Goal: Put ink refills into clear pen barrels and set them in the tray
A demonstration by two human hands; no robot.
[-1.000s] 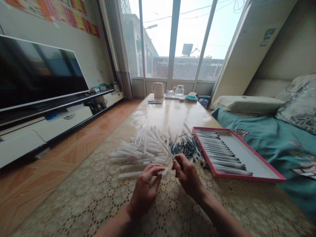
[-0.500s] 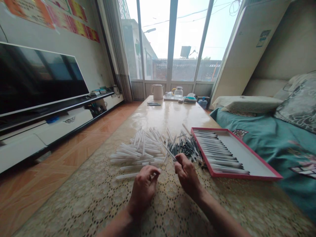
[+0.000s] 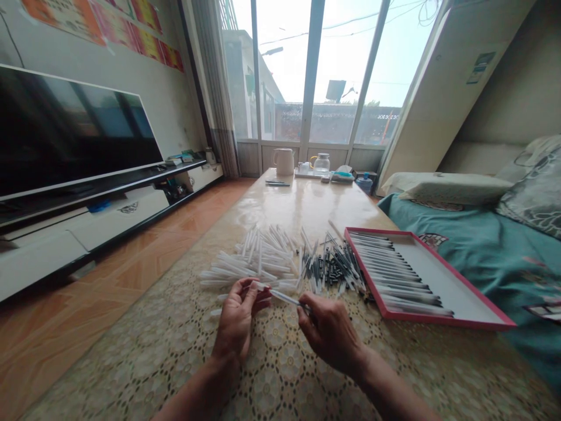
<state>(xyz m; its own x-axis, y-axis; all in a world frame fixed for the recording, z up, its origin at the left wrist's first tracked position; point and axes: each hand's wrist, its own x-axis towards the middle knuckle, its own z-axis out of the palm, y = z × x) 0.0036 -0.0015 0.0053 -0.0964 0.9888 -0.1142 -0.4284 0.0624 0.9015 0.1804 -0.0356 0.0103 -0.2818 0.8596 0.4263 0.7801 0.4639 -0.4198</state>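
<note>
My left hand (image 3: pixel 235 321) pinches a white pen barrel (image 3: pixel 262 286) between thumb and index finger, its other fingers loosely spread. My right hand (image 3: pixel 331 331) is closed around the dark end of a pen refill (image 3: pixel 284 297). The refill's thin pale end points left and meets the barrel's end at my left fingertips; how far it is inside I cannot tell. Just beyond my left hand lies a heap of white pen barrels (image 3: pixel 252 263). A heap of refills and small black pen parts (image 3: pixel 335 268) lies beyond my right hand.
To the right, a pink-rimmed shallow box (image 3: pixel 467 286) holds a row of pens (image 3: pixel 394 272). At the table's far end stand a pitcher (image 3: pixel 284 162) and a glass jar (image 3: pixel 322 163) on a tray. A sofa (image 3: pixel 495 234) borders the table's right side.
My left hand has turned palm-up and raised a barrel in its fingertips. My right hand has levelled the refill and brought its end to that barrel. The view has shifted slightly.
</note>
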